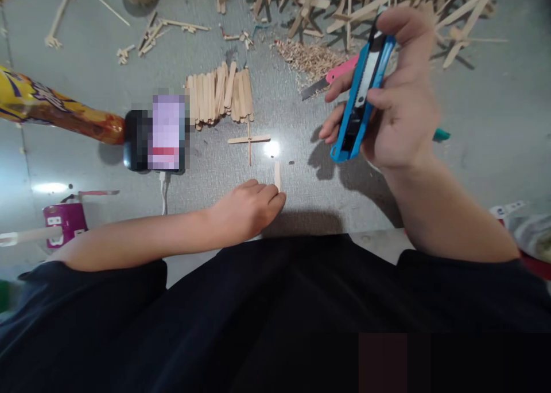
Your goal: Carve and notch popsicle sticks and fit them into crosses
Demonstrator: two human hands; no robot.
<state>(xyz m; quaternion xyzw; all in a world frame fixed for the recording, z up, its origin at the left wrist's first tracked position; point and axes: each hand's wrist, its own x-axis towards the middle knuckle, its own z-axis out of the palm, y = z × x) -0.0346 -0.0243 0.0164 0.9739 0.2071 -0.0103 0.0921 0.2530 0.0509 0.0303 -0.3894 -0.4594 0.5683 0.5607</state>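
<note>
Right hand [407, 109] holds one blue cutter [362, 94], left hand [247, 209] one stick [278, 176].

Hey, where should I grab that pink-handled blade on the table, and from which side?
Probably by the pink handle, coming from the upper right: the handle points that way, while the bare metal blade points lower left. The right hand holds the blue utility knife, which hides the handle's far end, so freeing that hand first seems wise.
</note>
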